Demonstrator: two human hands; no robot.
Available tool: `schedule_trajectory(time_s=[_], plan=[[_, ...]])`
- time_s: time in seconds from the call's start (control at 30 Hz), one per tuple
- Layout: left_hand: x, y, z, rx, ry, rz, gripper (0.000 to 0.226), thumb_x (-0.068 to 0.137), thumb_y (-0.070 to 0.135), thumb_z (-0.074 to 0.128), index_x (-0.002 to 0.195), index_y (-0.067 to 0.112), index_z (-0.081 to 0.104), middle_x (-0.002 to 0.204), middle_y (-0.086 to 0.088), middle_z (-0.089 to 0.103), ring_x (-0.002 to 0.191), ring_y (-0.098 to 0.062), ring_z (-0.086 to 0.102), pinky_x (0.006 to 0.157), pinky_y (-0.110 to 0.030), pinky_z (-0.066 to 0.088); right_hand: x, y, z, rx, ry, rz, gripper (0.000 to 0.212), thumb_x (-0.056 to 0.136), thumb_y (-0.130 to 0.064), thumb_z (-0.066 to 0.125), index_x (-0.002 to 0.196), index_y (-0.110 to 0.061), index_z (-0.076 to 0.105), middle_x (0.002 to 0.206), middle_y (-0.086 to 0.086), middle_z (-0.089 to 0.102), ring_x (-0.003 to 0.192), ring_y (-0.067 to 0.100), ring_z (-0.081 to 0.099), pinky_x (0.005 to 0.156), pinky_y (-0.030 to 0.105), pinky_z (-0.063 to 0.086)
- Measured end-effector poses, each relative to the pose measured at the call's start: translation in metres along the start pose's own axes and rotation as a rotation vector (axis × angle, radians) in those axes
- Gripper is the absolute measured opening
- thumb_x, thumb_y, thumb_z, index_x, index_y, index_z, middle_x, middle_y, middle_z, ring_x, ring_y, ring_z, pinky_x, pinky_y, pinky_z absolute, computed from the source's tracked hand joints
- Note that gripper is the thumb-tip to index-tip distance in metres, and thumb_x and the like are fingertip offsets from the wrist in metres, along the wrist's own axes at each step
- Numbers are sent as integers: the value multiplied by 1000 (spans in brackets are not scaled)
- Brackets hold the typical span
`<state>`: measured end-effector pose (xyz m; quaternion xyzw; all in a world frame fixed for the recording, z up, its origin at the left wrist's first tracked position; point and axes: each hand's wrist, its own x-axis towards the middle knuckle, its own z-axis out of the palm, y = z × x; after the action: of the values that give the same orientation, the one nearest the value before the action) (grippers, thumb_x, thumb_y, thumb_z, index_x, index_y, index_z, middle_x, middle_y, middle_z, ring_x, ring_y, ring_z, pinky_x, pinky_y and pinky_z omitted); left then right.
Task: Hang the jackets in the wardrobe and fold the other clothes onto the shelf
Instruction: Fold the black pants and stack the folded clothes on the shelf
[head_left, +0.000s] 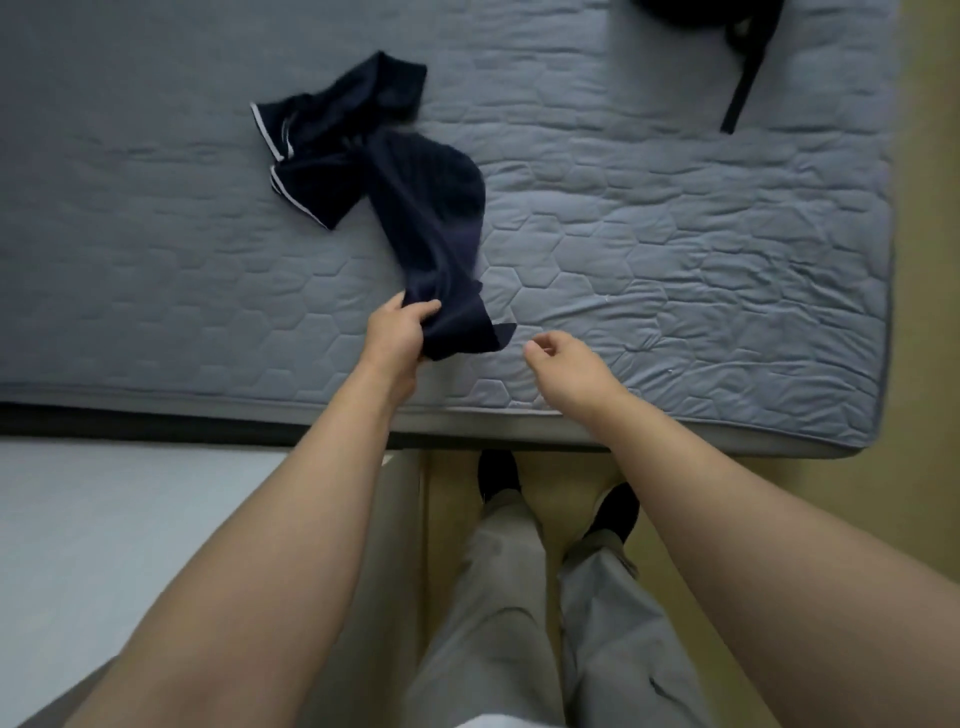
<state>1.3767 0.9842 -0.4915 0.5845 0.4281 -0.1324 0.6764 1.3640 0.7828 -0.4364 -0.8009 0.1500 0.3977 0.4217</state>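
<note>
On grey mattress (675, 234), draw navy garment (426, 208) flat by the end gripped in left hand (397, 332), pinching its free corner with loosely curled, empty right hand (563, 361).

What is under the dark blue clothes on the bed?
The grey quilted bed cover lies under the dark blue garment. Anything small beneath it is hidden by the fabric. The left hand grips its near end.
</note>
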Motion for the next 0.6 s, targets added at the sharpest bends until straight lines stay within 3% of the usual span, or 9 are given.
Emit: schedule_trajectory(time_s=[0.07,0.17,0.3,0.43,0.47,0.53,0.6], plan=[[-44,32,6,-29,-64,49,21,91,3,59,96,18,73,87,-2,78,78,-16,75,61,-25,57,-27,-20,-17,47,27,-27,35,106,-37,42,126,-15,60,113,3,61,100,21,58,87,37,50],[-110,80,13,-71,-109,116,28,86,-7,54,90,14,73,79,2,77,73,-12,71,61,-20,53,-68,-48,-42,128,49,-9,43,106,-42,39,117,-9,64,120,12,66,110,30,63,100,48,50],[-188,136,23,-145,-173,186,30,77,-10,48,90,4,71,85,-8,72,84,-26,65,79,-34,50,-120,-78,-76,382,35,93,54,104,-55,35,126,-14,62,127,10,62,115,29,60,89,41,53],[-258,181,34,-280,-270,144,48,60,6,51,105,0,64,95,-17,69,81,-33,69,73,-37,60,-161,-94,-103,566,-19,97,59,102,-61,36,121,-12,63,124,8,64,112,26,62,96,42,50],[-274,190,37,-293,-293,143,51,57,9,52,106,-1,64,98,-18,67,82,-33,68,78,-38,58,-170,-97,-109,596,-50,91,62,102,-62,35,123,-10,62,123,9,64,111,26,62,95,42,50],[-300,204,42,-293,-349,173,51,60,13,51,106,-4,64,102,-20,67,89,-34,67,88,-40,54,-184,-102,-117,701,-142,100,70,101,-66,34,122,-5,59,118,12,65,106,28,63,90,41,52],[-321,213,45,-284,-421,200,46,70,14,46,105,-6,66,102,-23,69,89,-35,69,85,-40,56,-196,-104,-123,830,-224,133,78,98,-70,34,122,0,58,116,16,67,104,30,64,90,40,51]])
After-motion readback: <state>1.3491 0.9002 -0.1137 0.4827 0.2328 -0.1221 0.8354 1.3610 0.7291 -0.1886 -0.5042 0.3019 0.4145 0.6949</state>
